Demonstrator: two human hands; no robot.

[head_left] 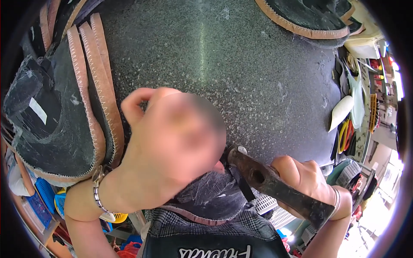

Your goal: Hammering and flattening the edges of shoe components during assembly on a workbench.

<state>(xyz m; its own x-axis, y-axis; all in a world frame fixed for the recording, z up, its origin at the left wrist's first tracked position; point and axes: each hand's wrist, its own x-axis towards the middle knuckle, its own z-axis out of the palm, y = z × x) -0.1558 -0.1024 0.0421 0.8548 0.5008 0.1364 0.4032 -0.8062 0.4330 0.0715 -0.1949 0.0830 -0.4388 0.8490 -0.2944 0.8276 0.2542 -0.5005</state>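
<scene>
My right hand (301, 180) is closed round a hammer (282, 187). The hammer's dark, worn metal head slants across in front of me, an eye hole near its middle; the fist hides most of the handle. One end of the head is close to a dark fabric piece (211, 195) with a tan stitched edge, lying low against my apron. Over that piece is my left hand (172, 137), fingers curled. A blurred patch covers much of it, and what it grips is hidden. One fingertip shows beside the dark piece, near the hammer head.
Dark, dusty pieces (56, 129) with zigzag-stitched tan edges are stacked at the left. More such pieces (309, 21) lie at the far right of the speckled dark worktop (258, 86). Scissors with yellow handles (343, 135) and paper scraps (342, 112) hang along the right edge.
</scene>
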